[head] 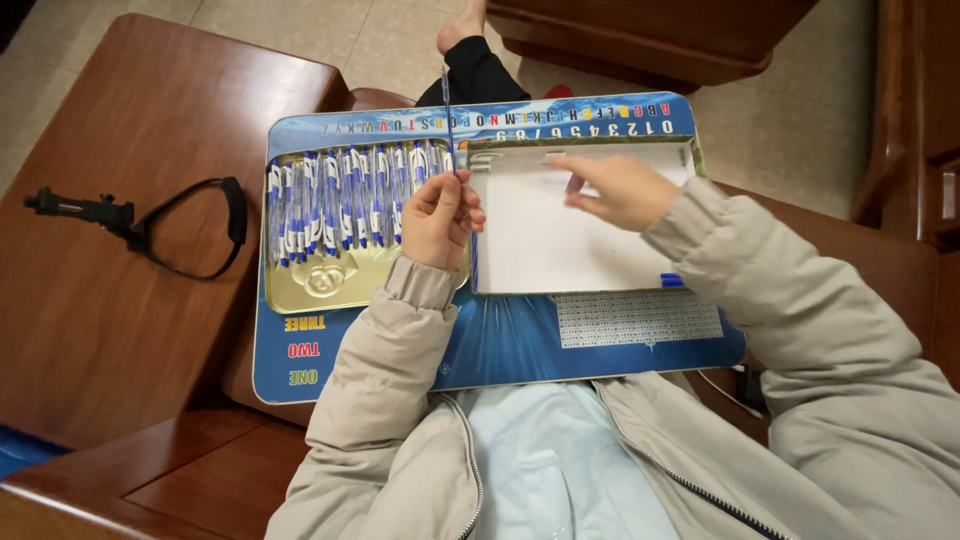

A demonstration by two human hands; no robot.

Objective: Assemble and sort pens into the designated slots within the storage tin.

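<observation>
My left hand [438, 215] grips a thin blue pen refill [447, 105] that stands upright above a gold tin tray [320, 285]. The tray holds several blue and white pens [340, 195] laid side by side. My right hand [612, 188] hovers with fingers apart over a white box [560, 250] to the right of the tray, holding nothing I can see. A small blue piece [672, 281] lies at the box's near right corner. Tray and box rest on a blue lap board [520, 340] printed with letters and numbers.
A wooden side table [110, 300] at the left carries a black head-strap mount [150, 225]. Wooden furniture [650, 40] stands ahead, and a foot in a black trouser leg [468, 50] shows beyond the board. Tiled floor lies beyond.
</observation>
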